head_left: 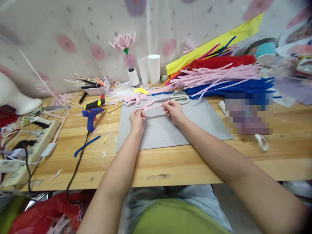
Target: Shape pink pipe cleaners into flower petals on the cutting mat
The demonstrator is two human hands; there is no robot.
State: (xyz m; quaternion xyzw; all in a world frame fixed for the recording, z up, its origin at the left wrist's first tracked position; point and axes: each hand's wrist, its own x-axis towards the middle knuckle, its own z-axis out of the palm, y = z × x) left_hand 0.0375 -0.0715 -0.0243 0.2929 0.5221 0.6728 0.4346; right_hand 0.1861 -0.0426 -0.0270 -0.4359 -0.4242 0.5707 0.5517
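Observation:
A pink pipe cleaner [153,107] is stretched between my two hands, just over the grey cutting mat [168,133]. My left hand [137,120] pinches its left end, and my right hand [173,112] pinches the right end between thumb and fingers. Right behind the hands lie several looped pink pipe cleaner petals [136,99]. Scissors [179,97] with pale handles rest at the mat's back edge, close beyond my right hand.
Left of the mat are a blue glue gun [92,117] with a black cord, a blue pipe cleaner piece [87,146] and a power strip [36,152]. A pink pipe cleaner flower [124,42] stands at the back. Bundled pink pipe cleaners [219,74] lie at back right.

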